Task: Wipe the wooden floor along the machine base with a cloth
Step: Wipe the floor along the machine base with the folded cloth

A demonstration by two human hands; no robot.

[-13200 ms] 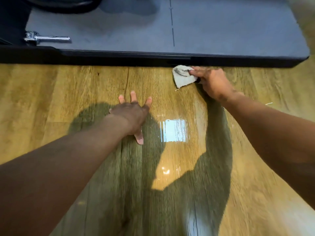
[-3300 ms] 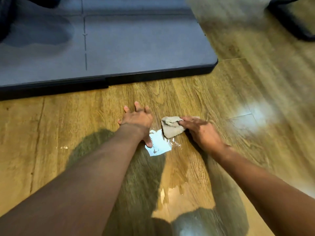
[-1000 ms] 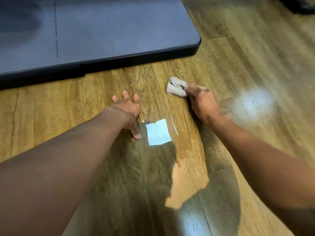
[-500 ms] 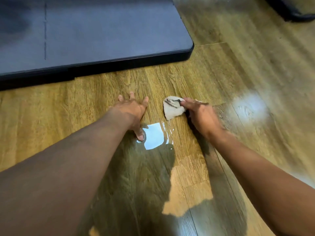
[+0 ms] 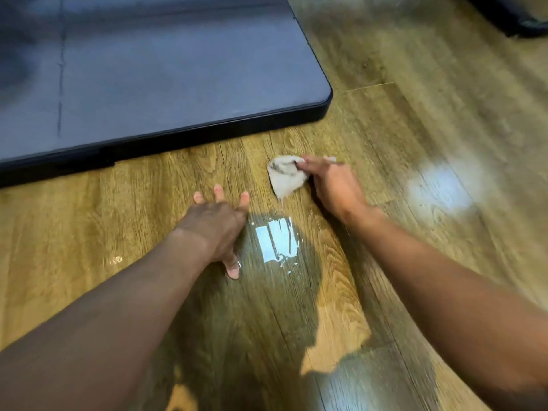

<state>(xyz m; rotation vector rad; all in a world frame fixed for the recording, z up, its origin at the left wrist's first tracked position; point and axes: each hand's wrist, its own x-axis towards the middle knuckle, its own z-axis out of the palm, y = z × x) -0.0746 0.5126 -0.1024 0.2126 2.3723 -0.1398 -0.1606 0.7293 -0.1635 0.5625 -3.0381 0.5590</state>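
A small crumpled grey-white cloth (image 5: 284,177) lies pressed on the wooden floor (image 5: 148,203), a short way in front of the machine base's right corner. My right hand (image 5: 332,185) grips its right side and holds it down. My left hand (image 5: 216,229) rests flat on the floor to the left of the cloth, fingers spread, holding nothing. The machine base (image 5: 166,75) is a flat dark grey slab with a black rim, filling the upper left.
A wet glossy patch (image 5: 277,241) reflects light between my hands. A second bright glare (image 5: 439,185) shows on the floor at right. A dark object (image 5: 516,16) sits in the top right corner. My shadow covers the floor near me.
My right hand has slid the cloth slightly away from me and to the right, toward the base's corner. My left hand stays planted on the floor.
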